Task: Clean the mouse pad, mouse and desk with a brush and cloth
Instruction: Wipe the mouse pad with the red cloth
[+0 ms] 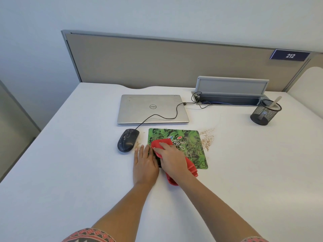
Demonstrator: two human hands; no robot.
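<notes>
A green patterned mouse pad (188,140) lies on the white desk (70,154). My right hand (172,160) presses a red cloth (160,143) flat onto the pad's left part; the cloth's tail hangs out under my wrist toward the desk's front. My left hand (145,163) lies flat with straight fingers on the pad's left edge and the desk. A black wired mouse (127,140) sits just left of the pad. Sandy crumbs (207,137) are scattered right of the pad, and a few lie between mouse and pad. A pale handle (275,101) stands in the mesh cup.
A shut silver laptop (152,109) lies behind the pad, with the mouse cable (160,117) running across it to an open cable tray (229,99). A black mesh pen cup (264,112) stands at the right. A beige partition (157,62) closes the desk's back.
</notes>
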